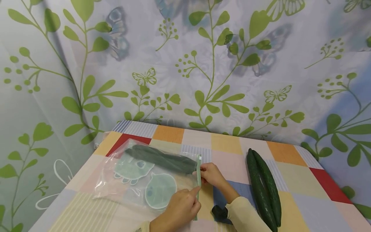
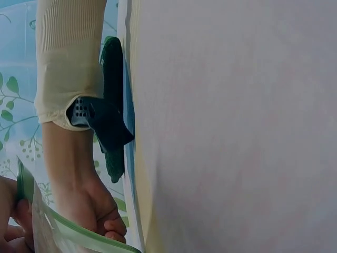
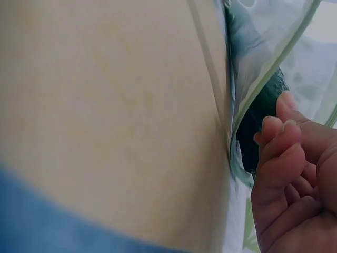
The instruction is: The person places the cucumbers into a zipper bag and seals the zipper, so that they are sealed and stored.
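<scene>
A clear zip bag [image 1: 136,190] with a green zip edge and pale green cartoon prints lies flat on the table. Inside it, along the far side, is a dark green cucumber [image 1: 162,159]; whether a second lies with it, I cannot tell. My left hand [image 1: 181,203] pinches the bag's zip edge, its index finger laid along the strip. At the bag's mouth, my right hand [image 1: 213,175] has thumb and curled fingers about the cucumber's end [image 3: 263,116], between the two zip strips [image 3: 274,63]. Much of the left hand is cut off in the left wrist view.
Two more cucumbers [image 1: 263,190] lie side by side to the right of the right forearm. A black strap [image 1: 219,212] hangs at the right cuff. The patchwork tablecloth [image 1: 307,180] covers the table, and a leaf-printed curtain [image 1: 185,64] stands behind it.
</scene>
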A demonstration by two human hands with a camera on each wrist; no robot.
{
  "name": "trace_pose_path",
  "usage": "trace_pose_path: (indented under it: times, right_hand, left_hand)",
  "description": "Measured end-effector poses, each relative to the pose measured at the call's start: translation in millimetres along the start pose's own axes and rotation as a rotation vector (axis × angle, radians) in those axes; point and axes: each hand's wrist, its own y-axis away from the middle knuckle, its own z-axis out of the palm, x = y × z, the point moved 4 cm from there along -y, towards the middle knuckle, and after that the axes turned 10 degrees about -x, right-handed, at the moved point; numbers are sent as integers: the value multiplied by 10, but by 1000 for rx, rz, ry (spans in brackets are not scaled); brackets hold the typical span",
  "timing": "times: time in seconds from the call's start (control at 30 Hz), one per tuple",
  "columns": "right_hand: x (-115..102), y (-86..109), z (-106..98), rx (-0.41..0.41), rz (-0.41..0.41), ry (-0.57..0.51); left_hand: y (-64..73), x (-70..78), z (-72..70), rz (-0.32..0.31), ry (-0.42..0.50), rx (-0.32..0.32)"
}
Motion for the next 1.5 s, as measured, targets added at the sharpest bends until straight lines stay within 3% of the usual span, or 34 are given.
trace_pose_path:
  times: [0.23,0.67,0.83,1.13,1.5]
  right_hand:
    - [11,-21,-6,50,33,60]
    - [91,55,-4,59,66,56]
    - [115,139,-33,59,75,75]
    - [196,338,-153,56,96,16]
    - [240,695,-252,70,84,-27]
  left_hand:
    - [-4,13,2,-16,8,-34]
    - [18,3,18,-34,42,-85]
    - [14,-5,23,-50,49,-100]
    - [5,-10,33,-89,82,-168]
    - [9,27,6,-60,80,-129]
